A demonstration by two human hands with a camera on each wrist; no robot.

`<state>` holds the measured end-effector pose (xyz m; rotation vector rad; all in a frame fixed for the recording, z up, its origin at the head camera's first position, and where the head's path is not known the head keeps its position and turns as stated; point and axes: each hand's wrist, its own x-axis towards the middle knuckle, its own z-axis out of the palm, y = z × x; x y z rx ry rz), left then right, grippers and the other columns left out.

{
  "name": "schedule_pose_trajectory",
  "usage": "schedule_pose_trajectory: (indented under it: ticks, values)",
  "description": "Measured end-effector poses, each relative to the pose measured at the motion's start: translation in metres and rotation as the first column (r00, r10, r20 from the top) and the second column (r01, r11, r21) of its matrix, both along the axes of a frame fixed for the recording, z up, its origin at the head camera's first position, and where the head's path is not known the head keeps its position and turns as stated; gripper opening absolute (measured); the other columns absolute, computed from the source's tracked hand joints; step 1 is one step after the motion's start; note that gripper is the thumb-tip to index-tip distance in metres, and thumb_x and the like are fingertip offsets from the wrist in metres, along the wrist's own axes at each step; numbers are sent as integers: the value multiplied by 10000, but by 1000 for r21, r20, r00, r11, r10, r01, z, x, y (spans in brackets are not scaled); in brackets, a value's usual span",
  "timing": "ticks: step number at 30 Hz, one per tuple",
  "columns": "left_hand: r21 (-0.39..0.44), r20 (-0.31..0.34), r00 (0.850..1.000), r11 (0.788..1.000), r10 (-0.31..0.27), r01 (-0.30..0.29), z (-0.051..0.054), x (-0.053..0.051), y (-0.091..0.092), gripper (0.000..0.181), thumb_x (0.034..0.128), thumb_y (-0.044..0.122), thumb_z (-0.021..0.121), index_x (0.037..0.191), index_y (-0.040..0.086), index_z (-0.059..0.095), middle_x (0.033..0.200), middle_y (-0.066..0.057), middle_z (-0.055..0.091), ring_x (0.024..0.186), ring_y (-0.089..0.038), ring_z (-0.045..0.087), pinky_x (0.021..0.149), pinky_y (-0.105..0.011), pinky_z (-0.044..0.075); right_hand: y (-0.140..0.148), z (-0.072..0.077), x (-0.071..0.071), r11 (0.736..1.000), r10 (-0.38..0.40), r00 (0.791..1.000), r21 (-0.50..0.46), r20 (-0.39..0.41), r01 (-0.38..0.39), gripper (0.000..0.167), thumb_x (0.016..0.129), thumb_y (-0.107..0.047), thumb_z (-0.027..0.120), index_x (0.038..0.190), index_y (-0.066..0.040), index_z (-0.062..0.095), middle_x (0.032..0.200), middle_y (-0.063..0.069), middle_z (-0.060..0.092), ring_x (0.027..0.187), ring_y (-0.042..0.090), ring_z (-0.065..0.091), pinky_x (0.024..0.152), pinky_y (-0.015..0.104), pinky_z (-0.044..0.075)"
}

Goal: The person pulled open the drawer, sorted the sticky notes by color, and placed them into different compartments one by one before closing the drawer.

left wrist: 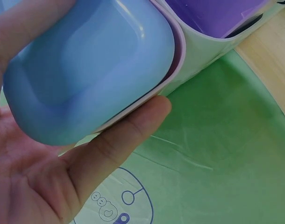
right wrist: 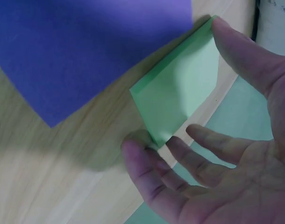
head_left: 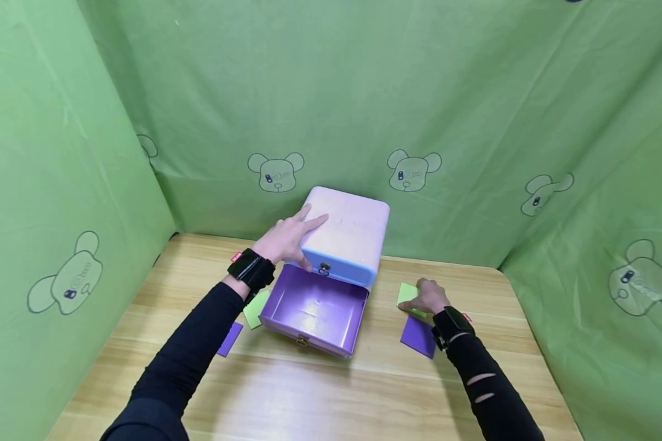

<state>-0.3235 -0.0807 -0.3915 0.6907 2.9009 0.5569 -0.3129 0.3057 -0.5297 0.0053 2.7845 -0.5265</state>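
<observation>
My left hand rests on the left side of a two-drawer box with a pale pink top. Its straight, spread fingers lie on the top, and the thumb reaches the blue upper drawer front. In the left wrist view, that hand spans the blue drawer's rounded end. Below, the purple lower drawer is pulled out, nothing visible in it. To the right, my right hand pinches a light green sticky-note pad between thumb and fingertips at opposite edges; the pad is slightly tilted.
A purple pad lies just in front of the right hand. Left of the drawer are another green pad and a purple pad, partly behind the left forearm. Green curtains enclose the wooden table.
</observation>
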Motion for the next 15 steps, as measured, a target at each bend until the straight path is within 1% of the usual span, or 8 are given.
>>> schedule_pose_trajectory:
  ticks: [5,8,11,15]
  values:
    - [2,5,1000,1000,3,-3,0,0,1,1282,575,261,993,1615,311,246,1711,-208,44,1454,-487,397,1212,-656,290,4,-4,-3,1000,22,999,11,-25,-22,889,784,-349,870,1371,184,467,1357,423,501,1238,591,500,1036,625,474]
    - [7,11,1000,1000,3,-3,0,1,1,1272,586,237,990,1615,310,246,1712,-208,42,1456,-488,391,1215,-659,282,5,-7,-4,1000,6,1000,10,-22,-5,890,775,-369,876,1358,177,483,1339,418,497,1223,589,493,1019,620,476]
    - [11,21,1000,1000,6,-6,0,1,1,1267,593,223,989,1615,312,246,1714,-202,36,1466,-486,377,1223,-657,266,5,-10,-4,1000,-25,1000,13,-18,25,884,758,-389,887,1323,173,506,1289,408,489,1173,571,469,949,589,482]
    - [7,26,1000,1000,8,-8,1,1,1,1272,594,232,988,1617,317,237,1715,-194,27,1470,-487,370,1227,-654,261,4,-11,-3,998,-68,997,10,-35,69,881,731,-389,907,1284,160,497,1188,364,472,1093,487,424,842,503,463]
